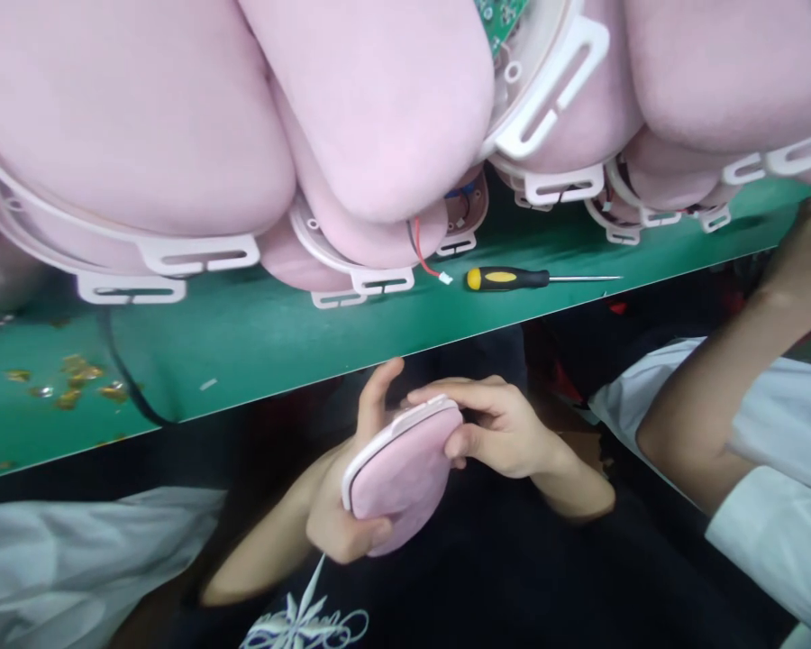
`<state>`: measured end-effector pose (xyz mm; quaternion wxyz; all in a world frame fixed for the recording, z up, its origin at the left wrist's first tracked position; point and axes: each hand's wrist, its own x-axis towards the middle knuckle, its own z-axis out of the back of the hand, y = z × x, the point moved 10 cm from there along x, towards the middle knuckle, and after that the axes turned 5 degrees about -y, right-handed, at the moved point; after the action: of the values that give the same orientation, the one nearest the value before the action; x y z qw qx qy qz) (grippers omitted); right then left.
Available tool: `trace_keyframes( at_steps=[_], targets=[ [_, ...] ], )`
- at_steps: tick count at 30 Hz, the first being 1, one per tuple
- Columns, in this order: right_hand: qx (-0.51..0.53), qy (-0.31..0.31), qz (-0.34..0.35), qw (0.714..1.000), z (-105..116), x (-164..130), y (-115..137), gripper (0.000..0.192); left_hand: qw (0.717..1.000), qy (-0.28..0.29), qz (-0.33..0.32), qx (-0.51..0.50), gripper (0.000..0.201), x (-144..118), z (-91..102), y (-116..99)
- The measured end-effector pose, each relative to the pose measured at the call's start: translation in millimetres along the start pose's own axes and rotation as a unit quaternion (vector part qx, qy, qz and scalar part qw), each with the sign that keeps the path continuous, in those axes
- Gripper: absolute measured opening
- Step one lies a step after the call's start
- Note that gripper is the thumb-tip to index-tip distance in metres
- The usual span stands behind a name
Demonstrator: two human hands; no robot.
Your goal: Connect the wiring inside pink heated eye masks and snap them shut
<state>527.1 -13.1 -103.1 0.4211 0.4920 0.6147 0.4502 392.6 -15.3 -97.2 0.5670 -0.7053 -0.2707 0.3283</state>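
Below the table's front edge, over my lap, both hands hold a pink padded pod with a white plastic rim (pixel 405 469). My left hand (pixel 341 514) cups its lower left side, thumb raised along the rim. My right hand (pixel 496 428) grips its upper right edge, with fingers laid over the rim and thumb pressing the pink face. The pod is tilted, pink side toward me.
A heap of similar pink pods with white slotted brackets (pixel 351 135) covers the green table (pixel 257 333). A yellow-and-black screwdriver (pixel 514 278) lies near the edge, beside a red wire with a white plug (pixel 436 269). A co-worker's arm in a white sleeve (pixel 723 406) reaches in at right.
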Motion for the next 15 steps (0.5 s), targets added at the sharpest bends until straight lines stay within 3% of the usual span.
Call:
trace_keyframes(
  at_steps=[3, 6, 9, 12, 15],
  targets=[
    [0.001, -0.06, 0.05, 0.997, 9, 0, 12, 0.045, 0.999, -0.015, -0.044, 0.025, 0.094, 6, 8.6, -14],
    [-0.029, -0.099, 0.113, 0.988, 10, -3, 30, 0.041, 0.974, -0.127, -0.123, 0.144, 0.064, 5, 23.9, -36],
    [-0.033, -0.124, 0.152, 0.98, 8, -4, 41, 0.038, 0.94, -0.213, -0.17, 0.206, 0.05, -4, 23.3, -50],
    [-0.049, -0.125, 0.159, 0.978, 6, -2, 45, 0.035, 0.937, -0.247, -0.164, 0.183, 0.047, -11, 19.2, -44],
    [-0.099, -0.073, 0.19, 0.974, -2, -2, 51, 0.052, 0.95, -0.262, -0.147, 0.087, 0.039, -19, 24.5, -28]
  ],
)
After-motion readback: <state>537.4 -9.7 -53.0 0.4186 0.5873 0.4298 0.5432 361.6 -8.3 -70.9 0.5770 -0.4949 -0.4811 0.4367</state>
